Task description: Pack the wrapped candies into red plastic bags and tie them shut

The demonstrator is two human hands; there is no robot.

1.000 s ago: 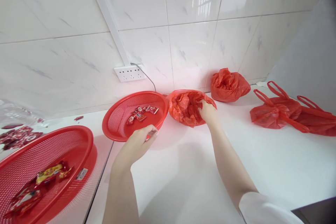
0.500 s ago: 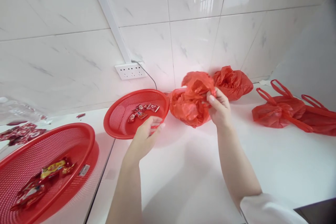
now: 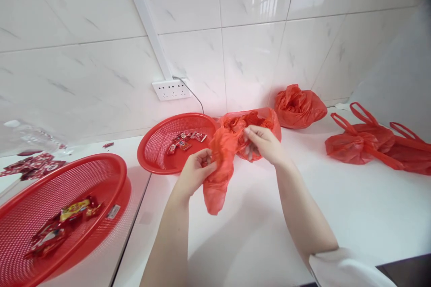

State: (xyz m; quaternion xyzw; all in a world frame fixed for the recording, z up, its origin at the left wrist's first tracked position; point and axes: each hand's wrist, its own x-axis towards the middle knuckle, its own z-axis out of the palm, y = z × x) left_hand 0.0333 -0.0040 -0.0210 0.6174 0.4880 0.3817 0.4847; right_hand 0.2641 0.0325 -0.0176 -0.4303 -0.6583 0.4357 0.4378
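A crumpled red plastic bag [image 3: 220,170] hangs above the white table between my two hands. My left hand [image 3: 197,170] is closed on its left side, thumb and fingers pinching the film. At its upper right, my right hand [image 3: 264,143] pinches the same bag. Just behind it sits a larger open red bag [image 3: 274,121] stuffed with more crumpled red bags. To the left, a round red mesh basket [image 3: 151,145] holds several small wrapped packets [image 3: 183,144].
A bigger red basket [image 3: 117,166] with red and yellow packets [image 3: 74,208] stands at the near left. Loose red packets [image 3: 37,166] lie behind it. At right are a bunched red bag [image 3: 299,106] and tied, filled red bags [image 3: 360,141]. A socket strip [image 3: 171,90] is on the wall.
My right hand has drawn a red bag out of the larger bag, toward me and left. My left hand, empty before, has closed on it.
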